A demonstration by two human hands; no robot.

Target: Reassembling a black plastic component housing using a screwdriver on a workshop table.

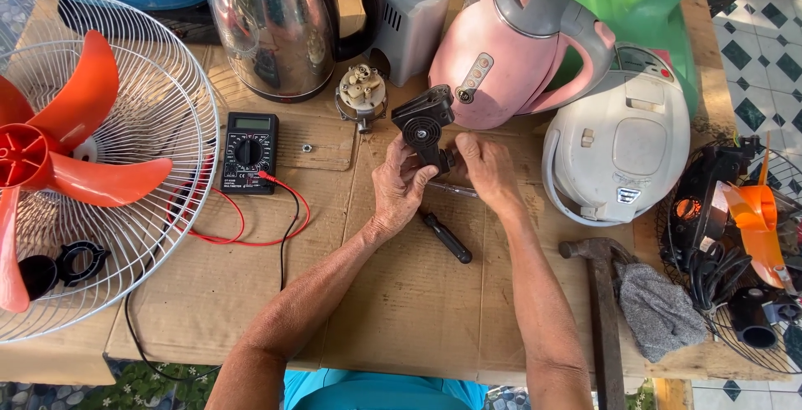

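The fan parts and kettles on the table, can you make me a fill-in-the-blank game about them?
1. Both hands, left hand and right hand, hold a ____ plastic part.
2. The fan blade on the wire guard is ____.
3. The kettle beside the steel kettle is ____.
4. The tool beside the grey rag is a ____.

Missing words: black; orange; pink; hammer

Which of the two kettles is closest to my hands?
The pink kettle, its body just above the right hand. The stainless steel kettle with the black handle stands farther off, up left of the left hand.
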